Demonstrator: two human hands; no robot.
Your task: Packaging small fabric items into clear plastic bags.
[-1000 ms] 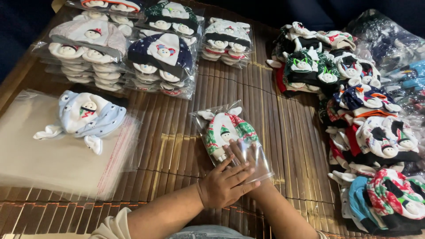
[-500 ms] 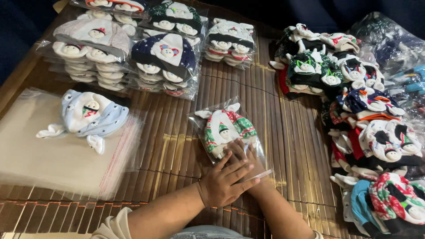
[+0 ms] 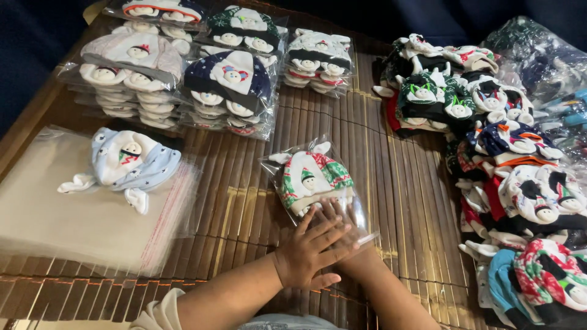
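Note:
A clear plastic bag (image 3: 361,214) lies on the bamboo mat (image 3: 397,183) with a white, red and green knit hat (image 3: 312,177) inside it; the hat has a small snowman face. My right hand (image 3: 342,229) lies flat on the near end of the bag, fingers spread. My left hand (image 3: 309,253) rests flat across the back of my right hand, pressing down. Neither hand grips anything. To the left, a pale blue hat (image 3: 128,165) lies unbagged on a stack of empty clear bags (image 3: 73,226).
Stacks of bagged hats (image 3: 229,91) fill the far left and middle of the mat. A heap of loose, unbagged hats (image 3: 520,189) runs down the right side. More crumpled plastic bags (image 3: 544,55) lie at the far right.
Both hands stay pressed on the bagged hat, shifting only slightly. The view has moved a little.

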